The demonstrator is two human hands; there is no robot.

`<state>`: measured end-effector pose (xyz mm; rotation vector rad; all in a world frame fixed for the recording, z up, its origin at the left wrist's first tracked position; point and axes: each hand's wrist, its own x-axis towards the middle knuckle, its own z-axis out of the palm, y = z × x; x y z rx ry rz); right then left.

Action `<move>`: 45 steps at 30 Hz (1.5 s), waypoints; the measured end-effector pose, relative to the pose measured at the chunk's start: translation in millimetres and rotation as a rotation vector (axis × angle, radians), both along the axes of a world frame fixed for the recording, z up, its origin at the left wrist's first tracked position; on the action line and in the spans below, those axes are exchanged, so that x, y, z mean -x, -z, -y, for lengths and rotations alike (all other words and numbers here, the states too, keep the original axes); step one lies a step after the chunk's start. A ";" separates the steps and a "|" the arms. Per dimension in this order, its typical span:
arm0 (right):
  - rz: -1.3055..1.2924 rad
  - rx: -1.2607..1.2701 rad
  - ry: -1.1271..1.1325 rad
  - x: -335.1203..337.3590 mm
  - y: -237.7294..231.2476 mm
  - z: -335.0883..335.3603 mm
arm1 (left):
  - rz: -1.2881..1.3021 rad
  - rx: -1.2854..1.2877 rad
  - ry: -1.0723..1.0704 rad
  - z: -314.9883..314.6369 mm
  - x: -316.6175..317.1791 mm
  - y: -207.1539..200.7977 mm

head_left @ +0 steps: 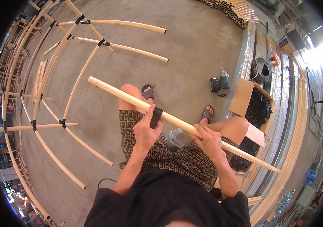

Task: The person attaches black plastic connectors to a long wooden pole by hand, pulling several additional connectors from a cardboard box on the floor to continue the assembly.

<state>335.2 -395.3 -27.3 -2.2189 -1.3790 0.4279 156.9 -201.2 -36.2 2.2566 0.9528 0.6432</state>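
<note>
Left of the cream pole (178,122), a jointed frame (34,124) runs out of view. Across the shorts (191,162), the left hand (145,136) pinches a black joint (156,118) against the pole, wrap unclear; the right hand (208,140) clasps past its middle, seemingly steadying it. Beyond its right half, the carton's (240,97) black parts (257,108) blur together.

The tan pole (180,122) looked smooth and faintly glossy.
Its black clamp (156,117) looked matt; the tan tubes (127,24) at the left shared the pole's sheen. The floor (191,56) resembled matt, stained concrete. At the right, the box (240,96) was dull brown cardboard, near shiny clear plastic wrap (245,53). Shirt (165,193) and shorts (191,162) were matt cloth.
</note>
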 end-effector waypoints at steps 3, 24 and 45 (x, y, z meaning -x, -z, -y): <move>-0.056 -0.018 -0.040 -8.0 3.5 -1.6 | 0.042 0.027 0.012 -1.4 -0.7 2.2; -0.127 -0.031 -0.037 -13.9 1.2 -1.7 | 0.209 0.172 0.086 -2.4 2.8 16.8; -0.091 -0.040 0.005 -8.0 1.0 -3.4 | 0.220 0.113 0.118 -0.6 0.7 22.0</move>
